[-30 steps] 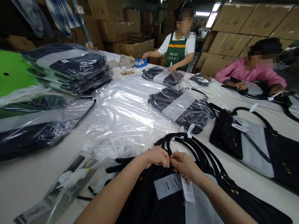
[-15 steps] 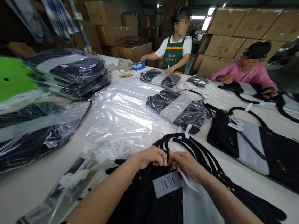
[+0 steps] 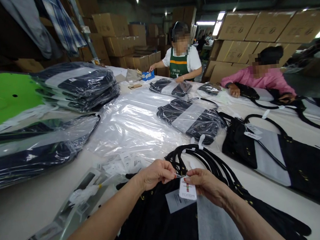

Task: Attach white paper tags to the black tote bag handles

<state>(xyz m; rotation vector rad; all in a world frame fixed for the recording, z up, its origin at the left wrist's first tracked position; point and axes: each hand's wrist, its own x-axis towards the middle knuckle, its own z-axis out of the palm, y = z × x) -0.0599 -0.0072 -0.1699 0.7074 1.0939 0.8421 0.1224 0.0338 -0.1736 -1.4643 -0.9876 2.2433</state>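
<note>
My right hand (image 3: 209, 184) pinches a white hang tag (image 3: 187, 193) printed "TOTEM" between thumb and fingers. My left hand (image 3: 157, 173) is closed, its fingertips on a thin white string (image 3: 178, 176) that runs to the tag. Both hands are over a black handbag (image 3: 157, 221) with a grey middle panel (image 3: 215, 219), just below its looped black handles (image 3: 205, 157). A second tag, a grey-white printed card (image 3: 178, 200), lies against the bag under the hang tag. More handles and bag edges show behind, so several bags seem stacked here.
Left of the bag are a clear plastic tray (image 3: 64, 210) and loose printed labels (image 3: 124, 162). Clear plastic bags (image 3: 132, 118) spread beyond. Wrapped bags (image 3: 75, 82) are piled at left; another black bag (image 3: 301, 171) lies right. Two people (image 3: 182, 58) work across the table.
The hang tag has turned so its printed front faces me. My hands have moved slightly apart, with the string stretched between them.
</note>
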